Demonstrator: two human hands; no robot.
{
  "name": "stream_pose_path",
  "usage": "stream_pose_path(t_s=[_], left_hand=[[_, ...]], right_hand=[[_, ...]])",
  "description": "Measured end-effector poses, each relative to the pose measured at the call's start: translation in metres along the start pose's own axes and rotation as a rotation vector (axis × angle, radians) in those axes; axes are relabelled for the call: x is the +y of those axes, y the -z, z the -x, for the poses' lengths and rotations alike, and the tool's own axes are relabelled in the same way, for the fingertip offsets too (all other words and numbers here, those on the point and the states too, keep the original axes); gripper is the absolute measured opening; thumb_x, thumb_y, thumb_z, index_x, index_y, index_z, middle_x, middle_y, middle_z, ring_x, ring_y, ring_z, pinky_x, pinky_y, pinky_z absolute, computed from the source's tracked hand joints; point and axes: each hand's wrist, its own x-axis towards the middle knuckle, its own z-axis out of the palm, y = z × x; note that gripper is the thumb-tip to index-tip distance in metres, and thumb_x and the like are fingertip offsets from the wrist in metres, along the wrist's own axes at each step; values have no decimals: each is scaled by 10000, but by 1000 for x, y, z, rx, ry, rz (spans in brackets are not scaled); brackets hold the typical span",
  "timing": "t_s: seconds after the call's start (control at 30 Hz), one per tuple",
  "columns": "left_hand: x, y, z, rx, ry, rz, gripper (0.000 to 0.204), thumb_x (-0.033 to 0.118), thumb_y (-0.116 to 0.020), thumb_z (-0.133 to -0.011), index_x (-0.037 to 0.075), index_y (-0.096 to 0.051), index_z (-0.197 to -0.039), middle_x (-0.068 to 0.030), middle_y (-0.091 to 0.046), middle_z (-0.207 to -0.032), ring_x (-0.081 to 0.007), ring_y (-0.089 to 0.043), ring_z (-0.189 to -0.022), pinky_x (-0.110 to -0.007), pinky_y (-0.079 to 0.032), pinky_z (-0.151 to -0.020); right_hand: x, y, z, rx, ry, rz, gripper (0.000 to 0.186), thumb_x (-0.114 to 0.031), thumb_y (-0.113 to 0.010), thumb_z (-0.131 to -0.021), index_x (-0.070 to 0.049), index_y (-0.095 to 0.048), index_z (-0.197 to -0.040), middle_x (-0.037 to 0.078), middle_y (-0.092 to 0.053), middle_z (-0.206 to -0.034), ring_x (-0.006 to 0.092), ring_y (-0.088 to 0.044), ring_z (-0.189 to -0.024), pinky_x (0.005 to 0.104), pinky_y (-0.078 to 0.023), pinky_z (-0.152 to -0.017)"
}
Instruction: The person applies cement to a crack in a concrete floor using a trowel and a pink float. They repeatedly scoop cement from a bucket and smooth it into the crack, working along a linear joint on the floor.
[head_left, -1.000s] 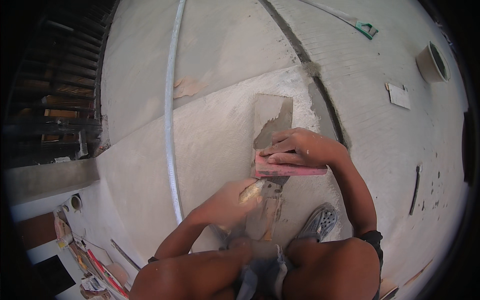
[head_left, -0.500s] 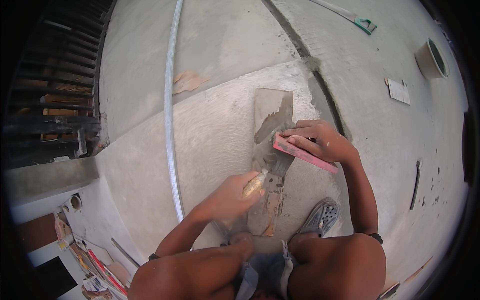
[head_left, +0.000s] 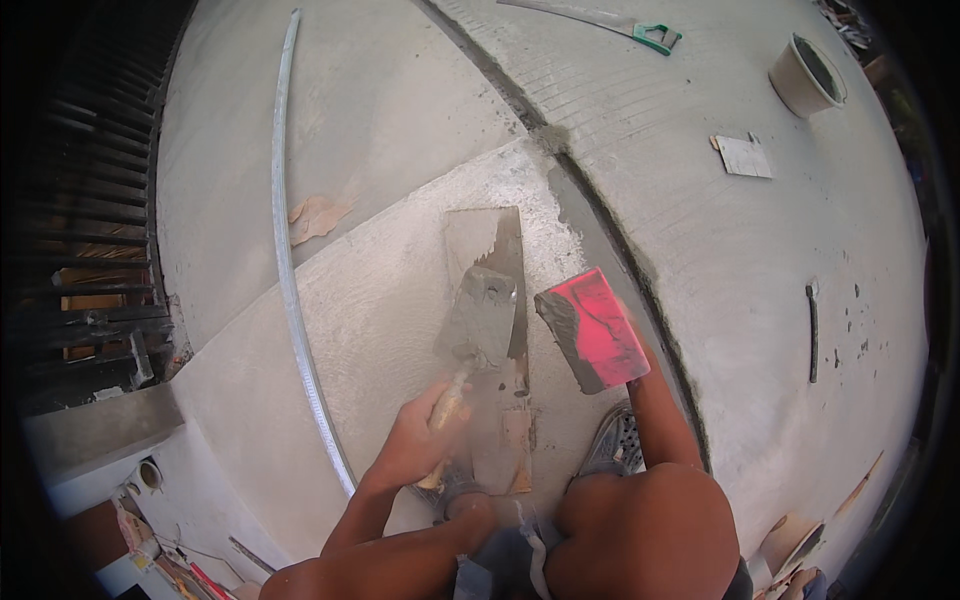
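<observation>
My left hand (head_left: pixel 415 435) is closed round the pale, worn handle of a trowel (head_left: pixel 484 318). Wet grey mortar coats its blade, which lies over a long narrow board (head_left: pixel 482 222) on the floor in front of my feet. A pink rectangular float (head_left: pixel 600 325) is held up to the right of the board, its flat face turned into view and its left edge thick with mortar. Behind it my right hand is mostly hidden; my right forearm (head_left: pixel 668 425) leads up to it.
A mortar-filled groove (head_left: pixel 600 215) crosses the concrete floor beyond the float. A long metal straightedge (head_left: pixel 285 220) lies to the left. Farther right are a bucket (head_left: pixel 795 85), a green-handled saw (head_left: pixel 655 38), a white piece of card (head_left: pixel 743 157) and a dark bar (head_left: pixel 813 330).
The float has turned from edge-on to face-on, with mortar now along its left side. My left hand has drawn the trowel away from the float, over the board. The whole view has shifted.
</observation>
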Motion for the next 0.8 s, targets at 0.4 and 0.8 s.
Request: stream_pose_path(t_s=[0.4,0.8], left_hand=[[-1,-12,6,71,57,121,222,176,-680,-1036,-17,-629,-1133,-16,-612,-746,-86,-582,-618,-269,-481,-564],[0,-15,2,76,60,69,250,175,-682,-1039,-22,-637,-1186,-15,-622,-746,-80,-578,-611,-265,-477,-562]], right_hand=[[-56,-34,-136,522,720,1283,387,-353,-625,-1052,-87,-666,-1330,164,-630,-1070,349,-697,-929,484,-576,-793],[-66,-23,-151,422,576,1311,363,-346,-588,-1069,-81,-676,-1302,170,-641,-1074,382,-689,-978,498,-560,-831]])
